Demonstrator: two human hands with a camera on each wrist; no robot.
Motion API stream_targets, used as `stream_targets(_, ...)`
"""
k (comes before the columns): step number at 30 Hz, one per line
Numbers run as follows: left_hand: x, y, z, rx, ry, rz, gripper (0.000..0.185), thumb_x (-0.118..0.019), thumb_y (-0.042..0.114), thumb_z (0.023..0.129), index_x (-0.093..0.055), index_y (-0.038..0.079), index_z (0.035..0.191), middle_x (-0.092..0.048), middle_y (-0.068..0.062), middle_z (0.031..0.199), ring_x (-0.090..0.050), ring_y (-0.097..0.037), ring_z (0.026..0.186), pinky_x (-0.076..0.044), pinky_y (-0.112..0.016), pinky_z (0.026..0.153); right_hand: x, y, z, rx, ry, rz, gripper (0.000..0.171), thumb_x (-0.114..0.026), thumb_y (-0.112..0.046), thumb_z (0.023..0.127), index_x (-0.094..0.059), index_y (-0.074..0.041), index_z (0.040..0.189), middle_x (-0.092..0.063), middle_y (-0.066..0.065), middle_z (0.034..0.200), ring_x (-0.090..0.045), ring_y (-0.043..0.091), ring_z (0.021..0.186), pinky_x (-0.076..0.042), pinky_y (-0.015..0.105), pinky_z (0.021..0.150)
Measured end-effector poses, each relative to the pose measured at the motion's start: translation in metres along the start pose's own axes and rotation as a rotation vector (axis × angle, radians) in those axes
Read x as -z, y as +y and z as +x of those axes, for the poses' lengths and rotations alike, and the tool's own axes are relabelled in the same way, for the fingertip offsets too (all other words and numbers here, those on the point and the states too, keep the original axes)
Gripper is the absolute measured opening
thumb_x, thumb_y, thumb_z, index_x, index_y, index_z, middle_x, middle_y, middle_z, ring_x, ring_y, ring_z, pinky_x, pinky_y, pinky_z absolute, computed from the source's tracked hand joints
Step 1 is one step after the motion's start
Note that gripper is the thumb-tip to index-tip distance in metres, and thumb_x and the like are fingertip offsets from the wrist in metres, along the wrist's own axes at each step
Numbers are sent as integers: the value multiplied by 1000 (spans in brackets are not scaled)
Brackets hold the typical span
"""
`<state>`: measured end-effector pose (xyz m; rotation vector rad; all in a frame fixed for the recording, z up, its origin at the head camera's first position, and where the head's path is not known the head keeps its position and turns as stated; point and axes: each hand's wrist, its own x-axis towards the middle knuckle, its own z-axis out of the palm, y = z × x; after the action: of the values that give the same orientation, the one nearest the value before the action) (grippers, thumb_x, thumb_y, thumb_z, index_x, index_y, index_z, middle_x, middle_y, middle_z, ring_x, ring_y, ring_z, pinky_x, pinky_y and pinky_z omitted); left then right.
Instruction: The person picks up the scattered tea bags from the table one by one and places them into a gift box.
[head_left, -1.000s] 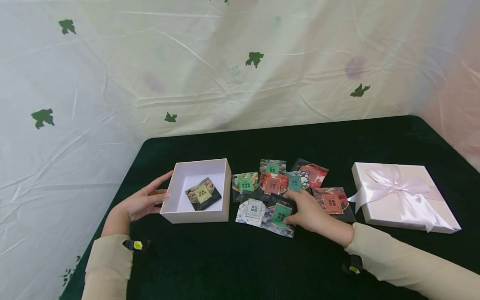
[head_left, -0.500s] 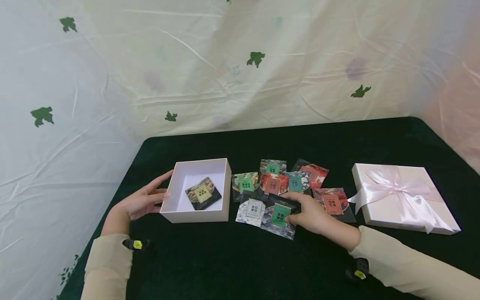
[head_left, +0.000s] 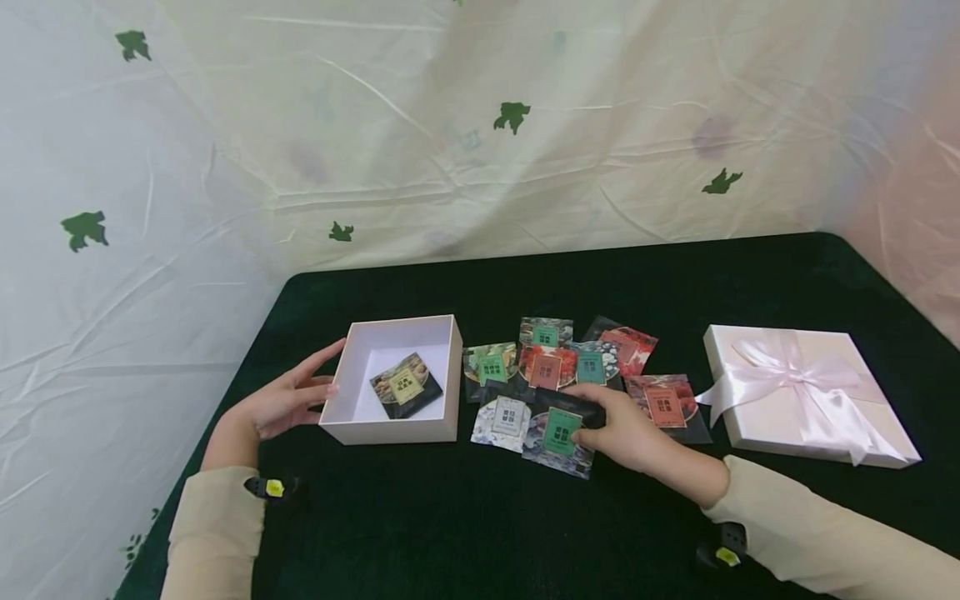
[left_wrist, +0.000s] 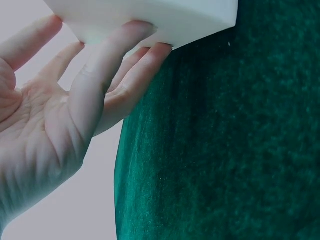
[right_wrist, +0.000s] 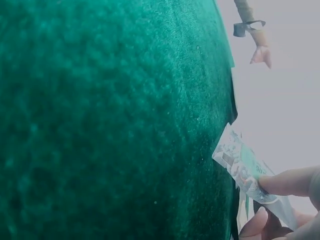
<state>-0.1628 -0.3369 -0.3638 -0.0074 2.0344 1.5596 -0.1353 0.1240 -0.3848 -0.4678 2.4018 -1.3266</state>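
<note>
My left hand point(head_left: 288, 404) touches the left wall of a pale, lidless box point(head_left: 397, 432) with its fingertips. In the left wrist view its fingers point(left_wrist: 90, 82) lie slightly bent along the box's white side point(left_wrist: 165, 20). One dark sachet with a yellow label point(head_left: 407, 387) lies tilted inside the box. Between thumb and fingers, my right hand point(head_left: 626, 429) pinches the right side of a sachet with a green label point(head_left: 558, 437). The right wrist view has this sachet point(right_wrist: 242, 162) with the thumb pressed on its face. A white-labelled sachet point(head_left: 498, 423) lies right beside it.
Several more sachets overlap behind, among them one with a red picture point(head_left: 546, 367). Another red-labelled sachet point(head_left: 666, 407) lies right of my right hand. A pale pink box lid with a ribbon bow point(head_left: 810, 392) lies at the right on the dark green tablecloth point(head_left: 465, 525).
My right wrist has drifted slightly right and toward me. The pinched sachet has shifted slightly, its top edge now showing more. My left hand and the box have stayed put.
</note>
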Motion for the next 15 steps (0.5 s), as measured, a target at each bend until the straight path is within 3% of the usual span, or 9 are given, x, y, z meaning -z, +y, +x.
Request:
stream_targets(7,1,1,-1,-5,-9,-3,73,-50,19,99,-4,37,152,-6,-25,154,-23,-46,135,-40,-59,100,1,0,-3,-17,6,79,48,-69,-7,81,-53,-3,126,-62,19,115,-62,32,103,-55,42,82)
stream_targets(15,1,-1,0,-8,-9,-8,73,-51,20,99,-4,38,152,-7,-24,154,-25,-45,134,-40,-58,100,4,2,-3,-42,-15,186,38,-68,-8,82,-54,2,116,-66,12,98,-61,19,79,-52,32,66)
